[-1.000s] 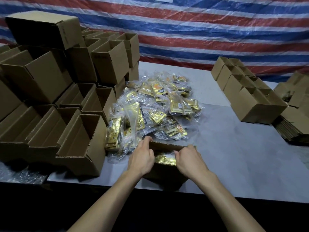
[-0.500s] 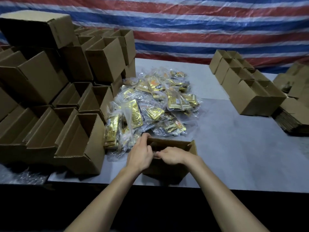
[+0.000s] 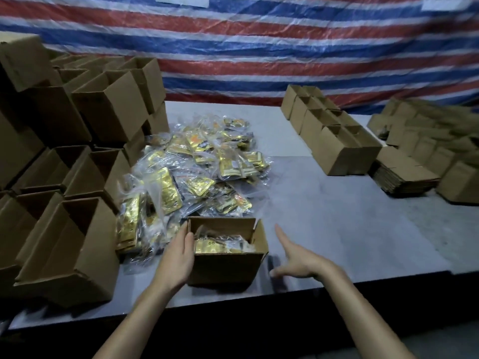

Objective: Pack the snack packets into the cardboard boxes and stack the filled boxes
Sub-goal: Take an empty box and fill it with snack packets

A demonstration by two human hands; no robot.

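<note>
A small open cardboard box [image 3: 223, 268] stands near the table's front edge, with gold snack packets [image 3: 220, 246] inside it. My left hand [image 3: 177, 257] lies flat against the box's left side, fingers straight. My right hand [image 3: 298, 260] hovers to the right of the box with its fingers spread, touching nothing. Behind the box lies a heap of gold packets in clear plastic bags [image 3: 197, 172].
Empty open boxes [image 3: 70, 250] are piled high on the left. A row of open boxes [image 3: 337, 149] stands at the back right, with flat cardboard blanks [image 3: 404, 177] and more boxes [image 3: 440, 141] beyond. A striped tarpaulin [image 3: 259, 47] hangs behind the grey table [image 3: 337, 216].
My right hand has left the box and swung out to the right, fingers spread. My left hand slid from the box's top edge to its left side. The packets inside show again.
</note>
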